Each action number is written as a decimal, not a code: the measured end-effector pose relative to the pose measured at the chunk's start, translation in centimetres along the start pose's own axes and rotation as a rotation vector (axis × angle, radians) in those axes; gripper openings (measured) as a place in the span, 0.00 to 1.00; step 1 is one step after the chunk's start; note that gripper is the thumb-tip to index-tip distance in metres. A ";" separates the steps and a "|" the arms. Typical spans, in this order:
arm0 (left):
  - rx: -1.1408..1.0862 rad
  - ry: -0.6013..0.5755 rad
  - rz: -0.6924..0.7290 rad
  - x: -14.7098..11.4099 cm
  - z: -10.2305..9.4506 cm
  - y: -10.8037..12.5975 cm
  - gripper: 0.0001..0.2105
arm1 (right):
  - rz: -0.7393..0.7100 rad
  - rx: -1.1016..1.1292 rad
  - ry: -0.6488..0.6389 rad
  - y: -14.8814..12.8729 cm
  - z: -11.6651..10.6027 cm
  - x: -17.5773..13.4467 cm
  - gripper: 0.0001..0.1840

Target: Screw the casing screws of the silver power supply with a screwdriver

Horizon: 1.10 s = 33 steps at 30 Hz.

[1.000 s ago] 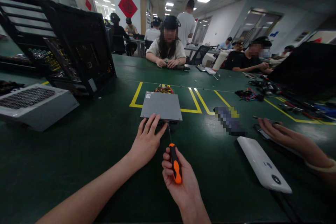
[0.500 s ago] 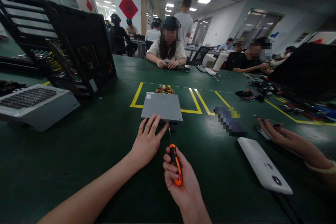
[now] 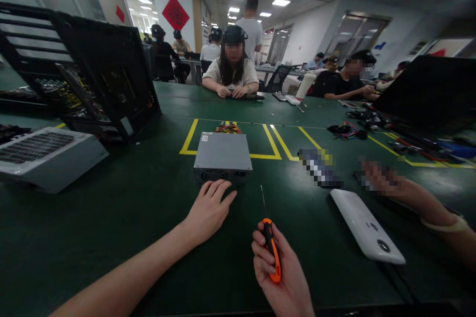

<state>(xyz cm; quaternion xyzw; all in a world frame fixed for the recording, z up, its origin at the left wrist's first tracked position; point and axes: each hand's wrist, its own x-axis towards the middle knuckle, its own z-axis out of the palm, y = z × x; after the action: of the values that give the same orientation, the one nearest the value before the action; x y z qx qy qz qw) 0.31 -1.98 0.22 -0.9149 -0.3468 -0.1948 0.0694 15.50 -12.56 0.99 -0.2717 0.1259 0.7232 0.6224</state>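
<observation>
A grey computer power supply (image 3: 223, 152) lies on the green table, its fan side toward me and its bundle of coloured cables (image 3: 228, 129) behind it. My left hand (image 3: 210, 208) is at its near face, fingers spread, the fingertips at or just in front of the fan; I cannot tell whether they touch. In my right hand (image 3: 277, 262) is an orange and black screwdriver (image 3: 270, 245), gripped by its handle. The shaft points up and away, its tip apart from the power supply, to the right of it.
A second power supply (image 3: 55, 158) and a black computer case (image 3: 107, 74) stand at left. To the right lie a white power bank (image 3: 366, 225), a blurred phone-like object (image 3: 320, 168) and cables (image 3: 345, 131). Another person's hand (image 3: 390, 183) is at right; a person (image 3: 232, 67) sits opposite.
My right hand has drawn the screwdriver back from the power supply's near face, moving right and toward me. My left hand has slid off the top edge, down to the fan side.
</observation>
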 end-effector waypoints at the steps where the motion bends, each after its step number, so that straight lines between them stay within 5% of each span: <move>1: -0.005 -0.047 0.013 0.2 0.2 0.1 0.17 | -0.011 -0.003 -0.012 -0.1 -0.3 -0.1 0.17; 5: 0.038 -0.163 0.021 1.5 0.8 0.3 0.20 | -0.038 -0.024 -0.072 0.0 -1.2 -0.3 0.16; 20: 0.086 -0.192 -0.058 4.1 2.0 1.3 0.15 | -0.072 -0.039 -0.158 0.2 -2.0 -0.2 0.10; 29: -0.366 -0.246 -0.161 3.0 1.0 -0.3 0.07 | -0.069 -0.063 -0.199 0.2 -2.4 -0.2 0.10; 33: -0.861 -0.226 -0.322 2.4 -0.8 -0.9 0.05 | -0.066 -0.129 -0.177 0.5 -2.2 -0.6 0.14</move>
<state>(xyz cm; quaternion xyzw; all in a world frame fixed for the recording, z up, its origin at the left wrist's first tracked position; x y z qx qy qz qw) 1.13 -0.07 1.94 -0.8105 -0.3772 -0.2285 -0.3855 15.55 -14.35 -0.57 -0.2503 0.0146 0.7302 0.6356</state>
